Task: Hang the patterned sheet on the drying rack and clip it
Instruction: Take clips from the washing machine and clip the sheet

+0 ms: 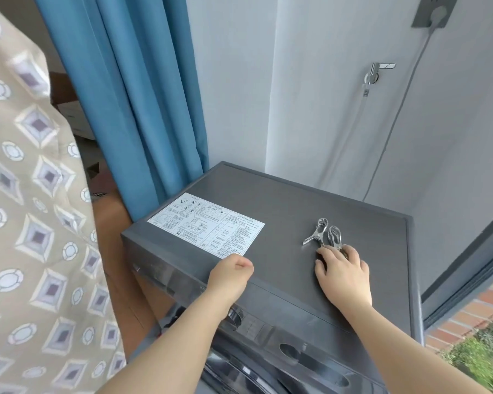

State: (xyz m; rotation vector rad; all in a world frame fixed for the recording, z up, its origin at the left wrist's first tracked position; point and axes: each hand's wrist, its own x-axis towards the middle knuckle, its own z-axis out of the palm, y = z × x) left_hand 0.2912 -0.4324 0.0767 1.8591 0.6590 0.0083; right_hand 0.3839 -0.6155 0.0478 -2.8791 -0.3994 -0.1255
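Right hand (343,275) on metal clips (323,236), left hand (229,275) at washer (268,200) front edge

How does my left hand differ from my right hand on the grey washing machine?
The left hand is curled into a fist, holding nothing visible; the right hand has its fingers stretched forward. The left hand is at the front edge of the grey washing machine, beside the white instruction sticker; the right hand lies further right, fingertips touching the two shiny metal clips. Both are bare and over the machine's top.
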